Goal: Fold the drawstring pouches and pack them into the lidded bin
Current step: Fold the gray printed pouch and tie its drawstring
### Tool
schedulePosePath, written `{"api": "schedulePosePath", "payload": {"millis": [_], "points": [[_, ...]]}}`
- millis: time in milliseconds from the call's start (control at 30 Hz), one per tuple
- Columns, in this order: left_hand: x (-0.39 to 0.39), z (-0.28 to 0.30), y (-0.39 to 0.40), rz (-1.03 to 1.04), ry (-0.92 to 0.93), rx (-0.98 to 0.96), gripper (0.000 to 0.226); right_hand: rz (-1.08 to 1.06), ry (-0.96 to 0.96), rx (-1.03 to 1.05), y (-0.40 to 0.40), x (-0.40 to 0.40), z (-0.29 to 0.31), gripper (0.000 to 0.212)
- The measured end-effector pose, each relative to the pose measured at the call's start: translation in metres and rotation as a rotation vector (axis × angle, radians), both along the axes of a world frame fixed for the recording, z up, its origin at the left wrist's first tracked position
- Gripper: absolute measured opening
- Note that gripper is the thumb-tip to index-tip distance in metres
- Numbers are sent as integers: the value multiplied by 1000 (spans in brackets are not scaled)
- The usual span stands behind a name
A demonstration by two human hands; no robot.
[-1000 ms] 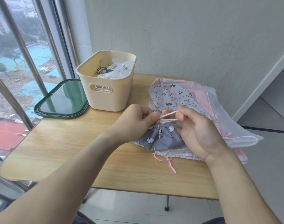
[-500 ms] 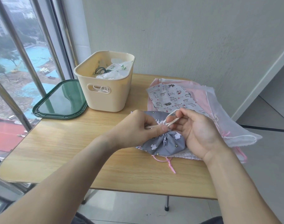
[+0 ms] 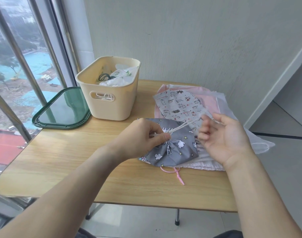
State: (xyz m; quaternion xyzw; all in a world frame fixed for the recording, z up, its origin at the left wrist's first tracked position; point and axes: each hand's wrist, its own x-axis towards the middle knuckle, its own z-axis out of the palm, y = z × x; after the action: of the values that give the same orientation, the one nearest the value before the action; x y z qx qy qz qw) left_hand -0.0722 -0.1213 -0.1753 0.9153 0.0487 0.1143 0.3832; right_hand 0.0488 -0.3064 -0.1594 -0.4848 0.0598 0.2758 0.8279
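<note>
The grey drawstring pouch (image 3: 172, 148) lies near the middle of the bench (image 3: 64, 162), partly over a pile of other pouches (image 3: 179, 103) that reaches toward the right edge. The left hand (image 3: 139, 140) pinches the pouch's gathered mouth between thumb and fingers — its grip is closed on the fabric where the white cord (image 3: 182, 126) comes out. The cord runs up and right to the right hand (image 3: 227, 136), which hovers palm-up with fingers loosely bent; the far end of the cord is blurred, so whether that hand has a hold on it cannot be told. The cream bin (image 3: 110, 98) stands toward the far left of the bench with some pouches already inside, its green lid (image 3: 60, 109) lying flat beside it at the left edge. A pink cord (image 3: 174, 172) trails from under the grey pouch.
</note>
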Motion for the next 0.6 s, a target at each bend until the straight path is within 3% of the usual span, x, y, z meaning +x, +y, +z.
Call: {"api": "schedulePosePath", "payload": {"millis": [33, 133, 200, 267, 367, 467, 600], "points": [[0, 0, 0, -1, 0, 4, 37, -80, -57, -83, 0, 2, -2, 10], [1, 0, -2, 11, -5, 8, 39, -149, -564, -527, 1, -3, -4, 52], [1, 0, -3, 8, -12, 19, 39, 4, -885, -600, 4, -13, -2, 59], [1, 1, -4, -3, -23, 24, 39, 249, -1060, -639, 7, -19, -6, 53], [1, 2, -4, -16, -32, 22, 39, 426, -1120, -698, 10, -22, -18, 24], [0, 2, -2, -7, -16, 43, 45, 347, -1142, -699, 10, -18, -21, 5], [-3, 3, 5, 24, -55, 28, 51, 325, -1188, -797, 0, -13, -17, 7]]}}
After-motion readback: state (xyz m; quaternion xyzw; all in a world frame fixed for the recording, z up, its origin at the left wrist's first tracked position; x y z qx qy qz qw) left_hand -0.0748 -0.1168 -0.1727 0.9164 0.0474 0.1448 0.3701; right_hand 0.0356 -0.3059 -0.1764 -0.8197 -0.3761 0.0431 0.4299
